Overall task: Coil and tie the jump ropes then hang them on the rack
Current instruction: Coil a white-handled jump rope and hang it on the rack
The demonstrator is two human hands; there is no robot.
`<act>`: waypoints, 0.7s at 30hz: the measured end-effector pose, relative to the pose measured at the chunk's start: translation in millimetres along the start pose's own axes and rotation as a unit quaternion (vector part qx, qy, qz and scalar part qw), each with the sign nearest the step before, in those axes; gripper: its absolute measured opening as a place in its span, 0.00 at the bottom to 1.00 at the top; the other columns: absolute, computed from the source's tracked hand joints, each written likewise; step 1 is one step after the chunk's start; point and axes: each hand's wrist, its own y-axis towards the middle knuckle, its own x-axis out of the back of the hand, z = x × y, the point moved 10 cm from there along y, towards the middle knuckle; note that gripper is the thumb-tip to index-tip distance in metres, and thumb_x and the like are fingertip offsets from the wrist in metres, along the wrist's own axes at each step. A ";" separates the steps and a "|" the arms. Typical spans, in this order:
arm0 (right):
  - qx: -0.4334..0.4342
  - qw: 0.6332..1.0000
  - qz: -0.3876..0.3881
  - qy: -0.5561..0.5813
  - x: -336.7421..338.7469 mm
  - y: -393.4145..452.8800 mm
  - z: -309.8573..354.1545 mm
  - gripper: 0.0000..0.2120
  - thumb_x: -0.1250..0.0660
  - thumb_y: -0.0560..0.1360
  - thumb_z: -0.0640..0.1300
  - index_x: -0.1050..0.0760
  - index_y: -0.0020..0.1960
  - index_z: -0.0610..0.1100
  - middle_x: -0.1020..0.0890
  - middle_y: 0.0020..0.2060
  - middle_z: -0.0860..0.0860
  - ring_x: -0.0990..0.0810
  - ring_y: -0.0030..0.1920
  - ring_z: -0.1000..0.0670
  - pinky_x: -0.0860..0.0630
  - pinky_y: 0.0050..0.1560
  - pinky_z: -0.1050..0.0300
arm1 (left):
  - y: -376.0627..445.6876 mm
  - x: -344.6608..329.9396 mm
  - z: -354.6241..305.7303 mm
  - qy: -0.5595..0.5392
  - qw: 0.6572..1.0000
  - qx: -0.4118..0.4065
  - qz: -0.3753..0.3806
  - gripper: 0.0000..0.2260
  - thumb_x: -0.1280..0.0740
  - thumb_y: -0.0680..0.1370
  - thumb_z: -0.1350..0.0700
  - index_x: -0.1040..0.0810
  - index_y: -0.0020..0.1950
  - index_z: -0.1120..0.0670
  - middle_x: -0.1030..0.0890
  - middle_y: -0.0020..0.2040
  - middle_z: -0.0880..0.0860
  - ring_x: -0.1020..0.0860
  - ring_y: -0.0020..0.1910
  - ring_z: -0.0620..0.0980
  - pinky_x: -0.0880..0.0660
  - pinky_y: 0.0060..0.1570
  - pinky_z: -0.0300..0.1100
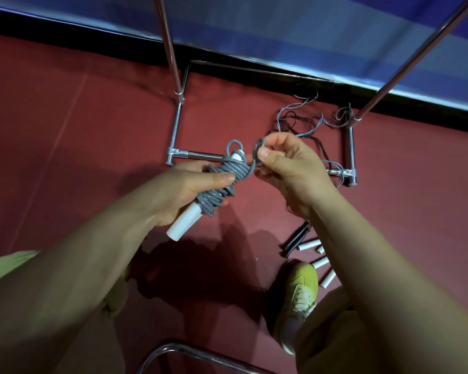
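grey rope (222,182), wound in a tight coil around white handles (183,224), is gripped by the left hand (179,190), thumb pressed across the coil. its free end, bent into a loop (257,152), is pinched by the right hand (289,168) just beside the coil. both are held above the red floor (65,117), in front of the rack (177,125) base. loose ropes (300,120) are noted at the rack's right side; spare handles (305,245) lie near a green shoe (297,295).

Looks like a gym or sports hall: dark red rubbery floor (65,130), blue padded wall mat (308,28), chrome tubular rack (176,125).
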 end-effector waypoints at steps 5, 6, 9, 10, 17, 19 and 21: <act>-0.074 0.995 0.032 -0.066 -1.9 -1.4 -19.3 0.05 0.35 0.76 0.37 0.25 0.44 0.46 0.25 0.29 0.56 0.32 0.29 0.57 0.25 0.41 0.59 | 2.1 2.6 -0.4 0.118 0.992 -0.048 -0.007 0.16 0.27 0.71 0.60 0.27 0.53 0.48 0.19 0.43 0.55 0.19 0.39 0.51 0.24 0.49 0.50; -0.088 0.992 0.039 -0.075 -2.2 -2.3 -22.3 0.06 0.35 0.76 0.37 0.24 0.44 0.47 0.26 0.30 0.55 0.33 0.30 0.57 0.24 0.40 0.60 | 1.5 1.2 -1.8 0.153 0.986 -0.064 -0.005 0.16 0.28 0.73 0.60 0.29 0.54 0.44 0.19 0.44 0.55 0.18 0.42 0.52 0.23 0.51 0.51; -0.118 0.988 0.061 -0.078 -1.6 -4.1 -24.8 0.06 0.36 0.77 0.38 0.22 0.43 0.46 0.26 0.29 0.56 0.34 0.30 0.57 0.24 0.35 0.64 | -4.2 -4.4 -8.5 0.212 0.973 -0.097 0.003 0.21 0.28 0.70 0.49 0.32 0.55 0.32 0.22 0.54 0.55 0.19 0.52 0.51 0.23 0.56 0.53; -0.129 0.987 0.070 -0.070 -1.6 -5.1 -25.2 0.06 0.35 0.76 0.39 0.22 0.43 0.46 0.25 0.28 0.56 0.35 0.30 0.57 0.24 0.34 0.65 | -5.4 -6.2 -9.7 0.213 0.972 -0.102 0.010 0.22 0.29 0.67 0.45 0.33 0.56 0.29 0.22 0.56 0.56 0.19 0.53 0.51 0.23 0.56 0.54; -0.172 0.973 0.142 -0.051 0.1 -12.3 -26.5 0.04 0.31 0.63 0.44 0.18 0.32 0.49 0.20 0.30 0.53 0.29 0.30 0.57 0.25 0.32 0.65 | -9.3 -14.2 -11.7 0.211 0.965 -0.145 0.052 0.25 0.34 0.67 0.41 0.35 0.61 0.24 0.24 0.62 0.47 0.26 0.63 0.47 0.29 0.64 0.55; -0.175 0.968 0.172 -0.047 -2.1 -14.8 -26.0 0.04 0.31 0.63 0.45 0.18 0.31 0.49 0.20 0.29 0.54 0.30 0.28 0.59 0.27 0.32 0.65 | -11.6 -17.8 -12.1 0.219 0.962 -0.150 0.062 0.24 0.34 0.68 0.42 0.36 0.62 0.25 0.25 0.63 0.44 0.27 0.65 0.45 0.30 0.65 0.54; -0.175 0.962 0.208 -0.042 -5.8 -16.7 -25.4 0.07 0.23 0.59 0.50 0.17 0.33 0.49 0.20 0.30 0.53 0.31 0.28 0.59 0.27 0.31 0.66 | -14.7 -21.9 -13.5 0.214 0.962 -0.152 0.077 0.24 0.33 0.70 0.45 0.34 0.63 0.27 0.24 0.62 0.39 0.28 0.64 0.40 0.30 0.66 0.48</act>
